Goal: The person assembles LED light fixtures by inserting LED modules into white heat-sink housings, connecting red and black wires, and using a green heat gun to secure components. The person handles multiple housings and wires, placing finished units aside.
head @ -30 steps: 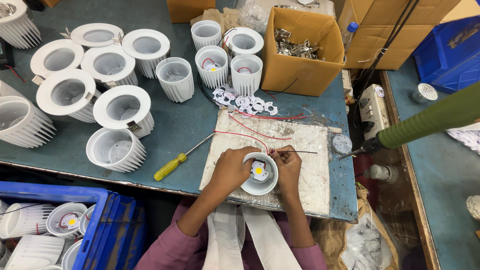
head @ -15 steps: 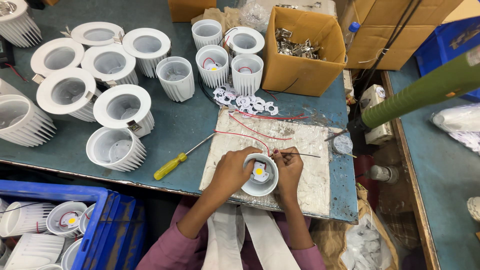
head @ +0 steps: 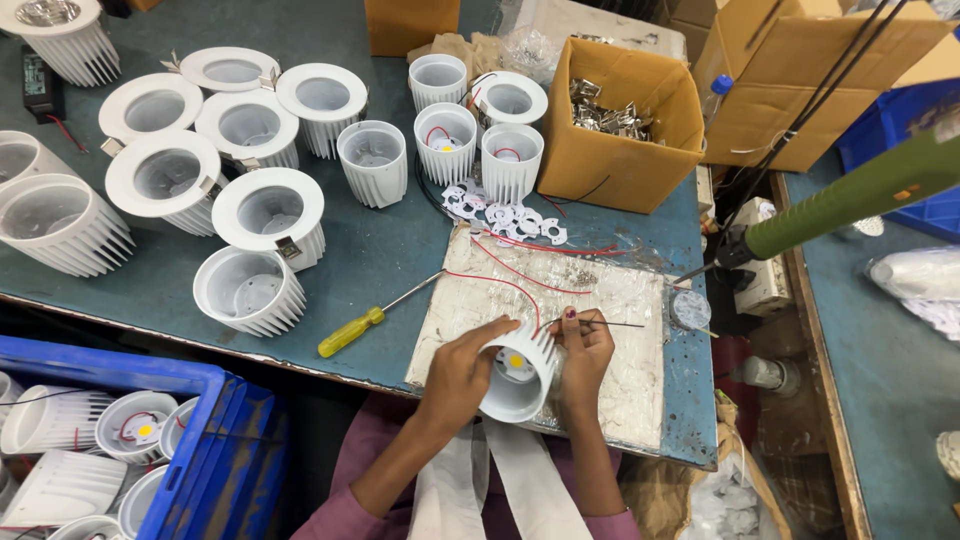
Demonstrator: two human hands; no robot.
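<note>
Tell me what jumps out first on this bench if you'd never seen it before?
The eye goes to the white finned lamp housing tilted at the near edge, its yellow chip showing, held between the left hand and the right hand, with red wires trailing up across the worn white mat. Next comes the crowd of empty white housings to the left, and the yellow-handled screwdriver beside the mat.

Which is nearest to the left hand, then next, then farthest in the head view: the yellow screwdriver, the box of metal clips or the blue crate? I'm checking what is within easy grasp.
From the left hand:
1. Yellow screwdriver, just to its left on the table.
2. Blue crate, lower left, below the table edge.
3. Box of metal clips, up and right, at the table's far side.
</note>
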